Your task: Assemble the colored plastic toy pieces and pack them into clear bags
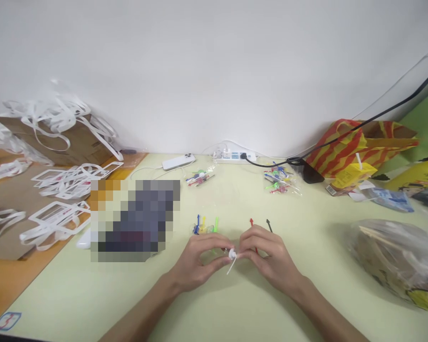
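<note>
Low in the middle of the frame, the left hand [196, 263] and right hand [267, 259] meet fingertip to fingertip, both pinched shut on a small white plastic piece [232, 255] whose thin stem slants down-left. They hover just over the pale tabletop [92, 294]. Just above the hands lie loose colored picks [205, 225]. Higher up, 2 clear bags of picks [281, 183] sit near a white power strip [235, 155] and a phone [178, 161].

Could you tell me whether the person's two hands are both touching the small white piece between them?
Touching. The head view shows the left hand and right hand pinching the small white piece between their fingertips.
</note>
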Motion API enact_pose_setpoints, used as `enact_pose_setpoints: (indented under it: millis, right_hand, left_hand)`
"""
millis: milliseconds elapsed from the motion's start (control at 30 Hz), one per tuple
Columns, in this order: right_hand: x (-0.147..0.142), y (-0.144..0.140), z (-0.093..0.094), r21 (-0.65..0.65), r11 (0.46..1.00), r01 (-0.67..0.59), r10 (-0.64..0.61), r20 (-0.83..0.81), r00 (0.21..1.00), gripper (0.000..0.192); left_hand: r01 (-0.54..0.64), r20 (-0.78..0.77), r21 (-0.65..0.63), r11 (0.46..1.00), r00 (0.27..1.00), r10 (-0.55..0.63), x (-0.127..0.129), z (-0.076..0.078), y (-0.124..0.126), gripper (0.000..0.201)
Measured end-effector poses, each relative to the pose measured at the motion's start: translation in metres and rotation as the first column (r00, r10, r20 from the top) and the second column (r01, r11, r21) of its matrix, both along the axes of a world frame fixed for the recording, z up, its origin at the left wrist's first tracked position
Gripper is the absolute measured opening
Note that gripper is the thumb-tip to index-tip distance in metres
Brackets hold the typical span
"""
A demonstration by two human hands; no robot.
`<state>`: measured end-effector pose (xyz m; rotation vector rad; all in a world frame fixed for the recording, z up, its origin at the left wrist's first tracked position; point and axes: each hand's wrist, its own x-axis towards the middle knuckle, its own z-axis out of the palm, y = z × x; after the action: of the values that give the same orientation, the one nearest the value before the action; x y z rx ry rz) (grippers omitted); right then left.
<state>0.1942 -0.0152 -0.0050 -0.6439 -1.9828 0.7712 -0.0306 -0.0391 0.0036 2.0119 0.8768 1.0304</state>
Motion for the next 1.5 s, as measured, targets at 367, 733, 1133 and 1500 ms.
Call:
enact_pose_setpoints:
  millis: [367,733,1133,1500]
  right_hand:
    - [0.001,0.000,-0.003,0.295,0.955,0.020,-0.063,0.136,0.989,0.022]
    - [0.048,0.029,0.007,0.397,0.875,0.276,-0.386,0.231,0.893,0.013]
    - [0.041,0.026,0.005,0.214,0.972,0.098,-0.204,0.559,0.804,0.011]
    - [0.032,0.027,-0.005,0.048,0.990,0.133,-0.139,0.504,0.852,0.012]
  left_hand:
    - [0.047,-0.072,0.180,0.983,0.997,-0.034,0.003,-0.004,-0.002,0.020]
    - [0.008,-0.413,0.374,0.927,0.897,0.159,-0.004,0.007,0.032,0.018]
    - [0.051,-0.642,0.373,0.927,0.735,0.217,-0.009,0.010,0.043,0.018]
    - [0.073,-0.660,0.345,0.936,0.728,0.186,-0.007,0.023,0.040,0.027]
